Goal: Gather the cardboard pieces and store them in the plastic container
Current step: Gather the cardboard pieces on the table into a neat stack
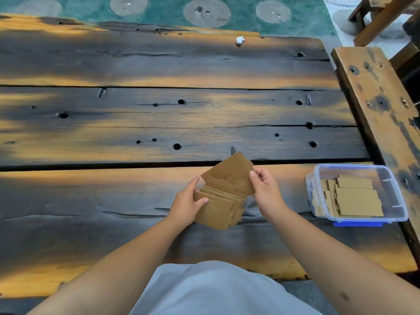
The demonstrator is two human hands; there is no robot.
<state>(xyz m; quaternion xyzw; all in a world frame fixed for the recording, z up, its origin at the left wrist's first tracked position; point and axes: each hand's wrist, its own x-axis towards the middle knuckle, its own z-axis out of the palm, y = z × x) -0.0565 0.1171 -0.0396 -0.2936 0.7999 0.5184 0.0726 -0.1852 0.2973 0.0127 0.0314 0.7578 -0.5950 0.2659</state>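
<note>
A fanned stack of brown cardboard pieces (pixel 223 194) is held just above the near plank of the wooden table (pixel 159 123). My left hand (pixel 186 205) grips the stack's lower left side, thumb on top. My right hand (pixel 264 189) pinches the right edge of the rearmost, tallest piece. To the right stands a clear plastic container (pixel 396 196) with a blue base, open-topped, holding several flat cardboard pieces (pixel 356 200).
A small white crumpled scrap (pixel 239 40) lies near the table's far edge. A wooden bench plank (pixel 377 103) runs along the right side, close behind the container. Green matting with round patches lies beyond the table.
</note>
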